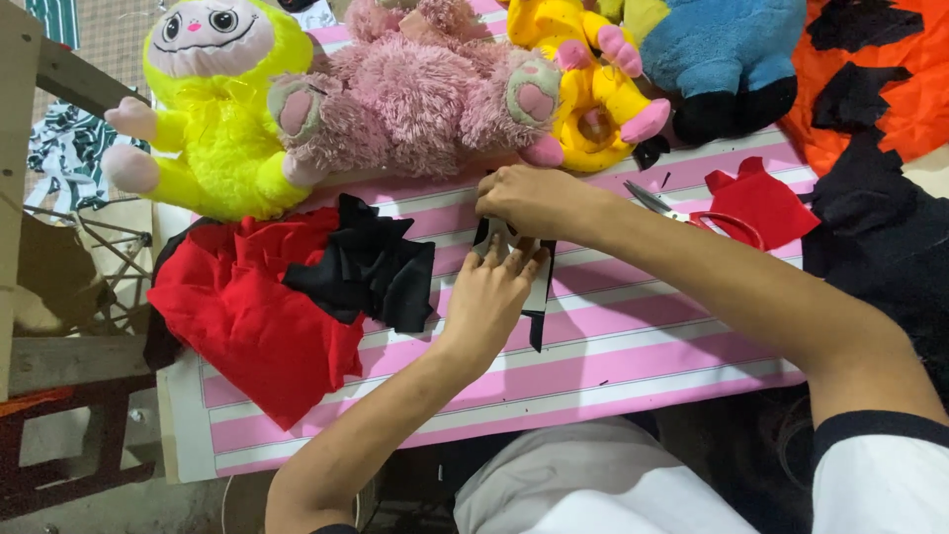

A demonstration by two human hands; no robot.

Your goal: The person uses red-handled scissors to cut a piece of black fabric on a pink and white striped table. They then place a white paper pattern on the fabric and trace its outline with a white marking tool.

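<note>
Black fabric piece (539, 297) pinched under left hand (494, 297) fingers | right hand (529, 198) fingers clamped on its top edge | keep it flat, taut on striped counter (613, 346)

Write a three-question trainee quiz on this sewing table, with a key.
1. True or false: the scissors are in the right hand.
2. Which cloth lies on top of the red cloth at the left? A) black cloth B) orange cloth C) white cloth
3. Fill in: both hands press a flat template and a black piece against the pink ______ table cover.

Key:
1. False; they lie on the table beside the red cut piece, and the left hand is also away from them.
2. A
3. striped
</note>
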